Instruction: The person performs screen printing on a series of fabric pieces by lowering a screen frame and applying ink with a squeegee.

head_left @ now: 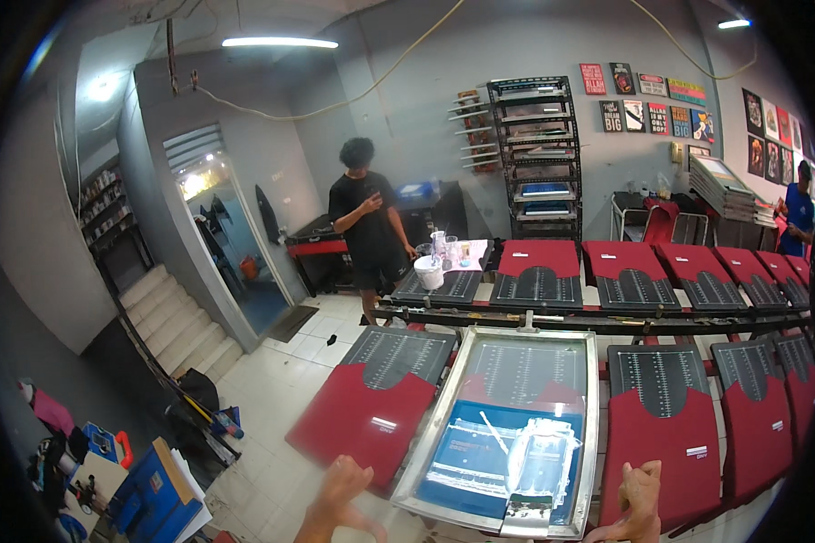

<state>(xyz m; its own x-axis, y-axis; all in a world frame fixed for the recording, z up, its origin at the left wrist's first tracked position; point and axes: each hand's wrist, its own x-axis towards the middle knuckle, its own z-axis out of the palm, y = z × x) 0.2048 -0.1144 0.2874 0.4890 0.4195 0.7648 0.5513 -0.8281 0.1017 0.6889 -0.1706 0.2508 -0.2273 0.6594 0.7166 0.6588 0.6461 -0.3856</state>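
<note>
In front of me a silver-framed printing screen point(591, 407) lies over a dark pallet with a red shirt under it. Its lower mesh is blue, streaked with white ink point(541, 443). At the screen's near edge rests a short, flat squeegee-like tool point(526, 512), partly shiny. My left hand point(340, 493) hovers by the near left corner, fingers bent, thumb apart, nothing held. Off the near right corner my right hand point(638, 498) is raised likewise, fingers curled and thumb away from them, with nothing in it. Both hands look clear of the frame.
Red shirts on pallets point(371, 412) flank the screen, with more to the right point(666, 443) and in a far row point(539, 262). A white tub point(429, 272) stands on a far pallet. A person in black point(368, 213) stands beyond; another in blue point(798, 215) is far right.
</note>
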